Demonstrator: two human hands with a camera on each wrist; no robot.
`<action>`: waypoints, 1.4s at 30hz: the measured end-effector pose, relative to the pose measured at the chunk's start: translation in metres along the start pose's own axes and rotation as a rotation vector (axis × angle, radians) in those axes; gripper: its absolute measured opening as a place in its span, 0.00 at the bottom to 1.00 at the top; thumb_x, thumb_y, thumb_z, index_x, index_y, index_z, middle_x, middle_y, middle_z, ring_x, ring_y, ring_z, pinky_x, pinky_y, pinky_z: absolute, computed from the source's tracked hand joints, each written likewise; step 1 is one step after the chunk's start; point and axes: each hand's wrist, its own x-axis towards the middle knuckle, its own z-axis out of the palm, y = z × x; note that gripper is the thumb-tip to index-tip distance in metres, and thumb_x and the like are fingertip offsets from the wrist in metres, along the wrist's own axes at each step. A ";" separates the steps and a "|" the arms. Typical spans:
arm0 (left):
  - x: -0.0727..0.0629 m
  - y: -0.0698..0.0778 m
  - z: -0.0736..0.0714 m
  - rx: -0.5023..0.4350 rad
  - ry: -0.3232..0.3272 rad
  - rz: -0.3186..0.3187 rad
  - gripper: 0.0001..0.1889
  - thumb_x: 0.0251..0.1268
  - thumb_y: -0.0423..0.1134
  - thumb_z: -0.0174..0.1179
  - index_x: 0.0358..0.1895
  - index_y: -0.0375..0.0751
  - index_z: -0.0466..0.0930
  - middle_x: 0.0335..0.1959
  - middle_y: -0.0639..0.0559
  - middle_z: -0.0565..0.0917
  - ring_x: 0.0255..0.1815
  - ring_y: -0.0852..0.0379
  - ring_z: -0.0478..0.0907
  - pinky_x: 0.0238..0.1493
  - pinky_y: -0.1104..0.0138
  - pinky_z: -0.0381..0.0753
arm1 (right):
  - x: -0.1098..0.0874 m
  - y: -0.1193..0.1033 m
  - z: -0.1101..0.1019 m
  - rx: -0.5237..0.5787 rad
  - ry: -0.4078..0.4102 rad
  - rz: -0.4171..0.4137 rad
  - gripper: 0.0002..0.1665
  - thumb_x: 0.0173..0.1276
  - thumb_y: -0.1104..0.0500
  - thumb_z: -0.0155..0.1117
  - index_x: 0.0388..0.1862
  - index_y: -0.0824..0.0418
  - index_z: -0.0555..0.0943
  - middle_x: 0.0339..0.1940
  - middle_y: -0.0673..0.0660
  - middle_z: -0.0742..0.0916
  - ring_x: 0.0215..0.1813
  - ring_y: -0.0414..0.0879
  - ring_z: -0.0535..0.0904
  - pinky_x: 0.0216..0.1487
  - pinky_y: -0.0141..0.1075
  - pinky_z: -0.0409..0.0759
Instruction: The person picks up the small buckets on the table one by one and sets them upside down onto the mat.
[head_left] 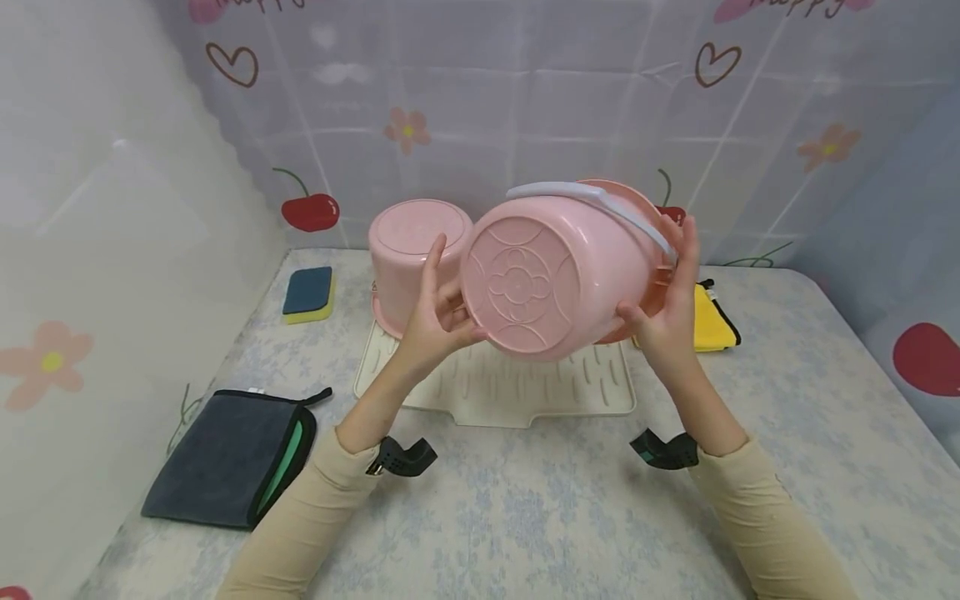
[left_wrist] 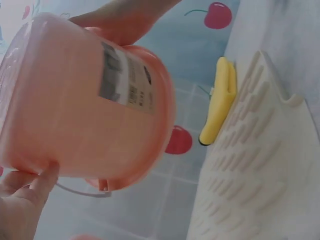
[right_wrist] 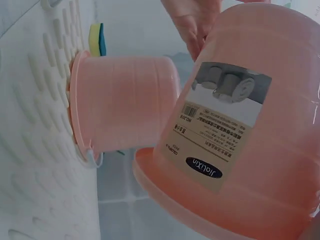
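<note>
A pink bucket [head_left: 600,267] is held in the air, tipped on its side, its flower-patterned base turned to the head camera and its mouth away to the right. Along its upper side lies a pale grey handle [head_left: 585,192]. My left hand [head_left: 433,329] holds the base end, thumb on the bottom edge. At the rim end, my right hand [head_left: 671,321] grips with thumb in front and fingers over the handle side. A printed label [right_wrist: 220,125] shows on the bucket's wall in the right wrist view. Behind my left hand, another pink bucket [head_left: 416,229] stands upside down on a cream draining mat [head_left: 491,408].
A blue and yellow sponge [head_left: 307,292] lies at the back left. Nearer on the left is a folded dark grey cloth [head_left: 221,454] with black edging. A yellow cloth [head_left: 712,323] sits behind my right hand. Patterned curtains [head_left: 517,108] hang behind the table.
</note>
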 end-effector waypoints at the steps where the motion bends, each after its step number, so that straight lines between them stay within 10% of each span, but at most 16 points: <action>1: 0.000 -0.001 0.001 0.009 -0.016 0.002 0.70 0.31 0.59 0.76 0.75 0.67 0.29 0.69 0.31 0.64 0.59 0.54 0.76 0.62 0.67 0.75 | 0.000 0.000 0.000 0.030 0.016 0.024 0.68 0.52 0.35 0.70 0.77 0.60 0.41 0.75 0.55 0.60 0.63 0.49 0.66 0.56 0.24 0.76; 6: -0.002 -0.005 0.006 0.085 -0.011 0.020 0.71 0.29 0.55 0.77 0.73 0.74 0.28 0.73 0.42 0.63 0.64 0.41 0.73 0.66 0.57 0.70 | -0.002 0.001 0.001 0.150 0.059 0.115 0.62 0.58 0.40 0.69 0.78 0.55 0.41 0.71 0.54 0.63 0.67 0.49 0.65 0.58 0.24 0.75; 11: -0.004 -0.010 0.006 0.130 0.052 0.017 0.69 0.28 0.56 0.76 0.74 0.73 0.32 0.71 0.44 0.66 0.58 0.42 0.78 0.63 0.58 0.74 | -0.005 0.001 0.003 0.037 0.058 0.131 0.57 0.61 0.38 0.64 0.78 0.57 0.45 0.69 0.56 0.68 0.69 0.43 0.64 0.59 0.23 0.75; 19: -0.004 -0.012 0.008 0.166 0.099 0.026 0.67 0.27 0.60 0.75 0.75 0.71 0.38 0.70 0.44 0.68 0.52 0.44 0.81 0.60 0.56 0.76 | -0.002 0.000 0.002 -0.052 -0.108 0.022 0.57 0.65 0.34 0.55 0.78 0.58 0.39 0.74 0.58 0.62 0.71 0.43 0.62 0.66 0.23 0.67; 27: -0.001 -0.012 0.011 0.247 0.111 0.058 0.66 0.28 0.64 0.73 0.76 0.61 0.40 0.69 0.41 0.69 0.55 0.39 0.80 0.55 0.65 0.80 | -0.005 0.000 0.000 0.096 -0.246 0.086 0.67 0.52 0.32 0.67 0.78 0.51 0.38 0.78 0.56 0.55 0.76 0.46 0.50 0.78 0.52 0.47; 42: 0.001 -0.015 0.011 0.367 0.120 0.031 0.61 0.31 0.71 0.68 0.74 0.50 0.55 0.68 0.44 0.71 0.63 0.46 0.74 0.57 0.53 0.79 | -0.004 0.014 -0.003 0.138 -0.312 0.238 0.63 0.50 0.52 0.76 0.78 0.55 0.48 0.77 0.52 0.59 0.75 0.42 0.52 0.75 0.64 0.38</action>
